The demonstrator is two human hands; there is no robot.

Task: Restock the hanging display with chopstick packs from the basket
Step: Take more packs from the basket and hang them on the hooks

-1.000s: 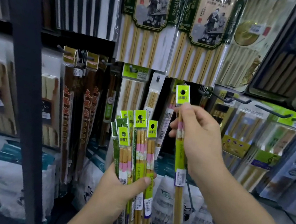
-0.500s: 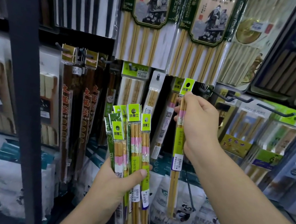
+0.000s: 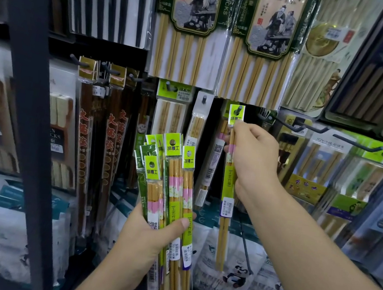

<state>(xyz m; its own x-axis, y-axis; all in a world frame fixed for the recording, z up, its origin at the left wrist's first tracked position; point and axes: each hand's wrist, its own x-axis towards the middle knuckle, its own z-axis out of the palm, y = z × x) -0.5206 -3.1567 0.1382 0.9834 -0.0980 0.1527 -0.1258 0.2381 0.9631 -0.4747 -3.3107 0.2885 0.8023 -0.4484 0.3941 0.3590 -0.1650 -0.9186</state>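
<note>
A shop wall display (image 3: 338,133) is seen filling the whole view, hung close with packed chopsticks on dark hooks. A dark metal post (image 3: 21,118) is stood upright at the left, in front of the display. Large packs (image 3: 192,19) of pale chopsticks are hung along the top row, and white bags (image 3: 235,272) printed with pandas are stacked along the bottom. A bundle of green-topped packs (image 3: 173,192) is gripped upright by the left hand (image 3: 146,233), with the thumb pressed across its front. A single pack (image 3: 226,200) is pinched near its top by the right hand (image 3: 253,159), and its green header is held up at a hook (image 3: 239,109), whose dark tip is seen at the header's hole.
</note>
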